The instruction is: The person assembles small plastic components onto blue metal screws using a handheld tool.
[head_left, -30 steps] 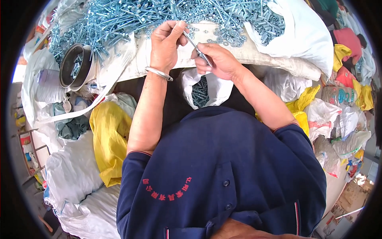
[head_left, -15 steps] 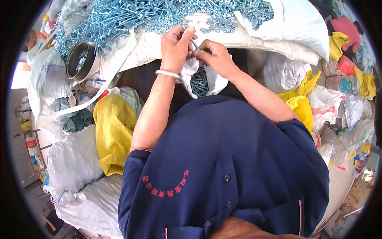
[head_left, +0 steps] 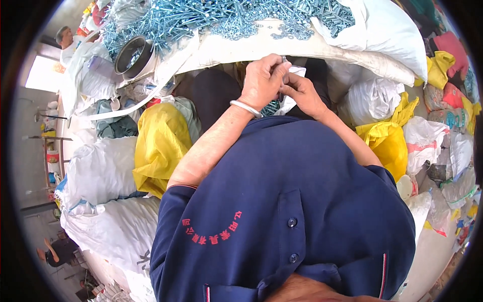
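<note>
My left hand (head_left: 262, 83) and my right hand (head_left: 303, 94) meet just below the table edge, over my lap. Both have their fingers closed around a slim metal bolt (head_left: 284, 59), whose end pokes up past my left fingertips; the fingers cover most of it. Beneath them an open white bag (head_left: 292, 103) rests between my knees with dark metal bolts (head_left: 270, 108) inside, partly hidden by my hands. Beyond, the table carries a heap of long zinc-coloured bolts (head_left: 176, 22), small nuts (head_left: 234, 26), flat washers (head_left: 298, 32) and short metal sleeves (head_left: 338, 19).
A dark-rimmed round pot (head_left: 146, 64) sits at the table's left edge beside a hanging white strap (head_left: 136, 104). Yellow sacks (head_left: 161, 143) and white sacks (head_left: 103, 168) crowd my left; more bags (head_left: 375, 100) lie right. One person (head_left: 67, 45) is far left, another (head_left: 61, 251) lower left.
Both hands have come down and nearer my body, away from the table edge, with the bolt still between them. The whole view has shifted, and people at the left now show more.
</note>
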Demonstrator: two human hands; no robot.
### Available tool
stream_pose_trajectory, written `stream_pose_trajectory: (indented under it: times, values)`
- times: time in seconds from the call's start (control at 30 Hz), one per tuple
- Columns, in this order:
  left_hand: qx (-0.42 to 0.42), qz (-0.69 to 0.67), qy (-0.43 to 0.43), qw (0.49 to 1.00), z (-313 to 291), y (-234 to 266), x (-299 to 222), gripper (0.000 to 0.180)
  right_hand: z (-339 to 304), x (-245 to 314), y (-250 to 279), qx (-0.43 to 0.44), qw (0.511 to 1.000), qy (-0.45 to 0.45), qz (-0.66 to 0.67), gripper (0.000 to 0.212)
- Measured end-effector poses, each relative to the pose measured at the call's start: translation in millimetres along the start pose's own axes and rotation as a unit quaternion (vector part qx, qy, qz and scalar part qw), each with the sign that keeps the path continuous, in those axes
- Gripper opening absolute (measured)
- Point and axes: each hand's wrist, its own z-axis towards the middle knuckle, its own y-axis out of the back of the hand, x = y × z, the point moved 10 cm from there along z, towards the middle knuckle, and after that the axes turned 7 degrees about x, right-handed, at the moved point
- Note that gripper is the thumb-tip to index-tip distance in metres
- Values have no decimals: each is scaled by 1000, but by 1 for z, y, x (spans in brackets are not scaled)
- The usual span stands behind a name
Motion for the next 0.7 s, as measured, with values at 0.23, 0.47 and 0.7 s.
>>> stream_pose_trajectory:
  times: [0.23,0.47,0.7]
  values:
    - [-25,171,-127,977,-16,4,-18,11,2,-23,-2,-44,995,-4,-86,18]
    - [-2,138,-123,983,-21,12,7,9,12,-48,-16,-33,993,-1,-117,21]
    - [15,127,-59,990,-13,23,57,10,32,-83,-18,-25,984,-64,-165,28]
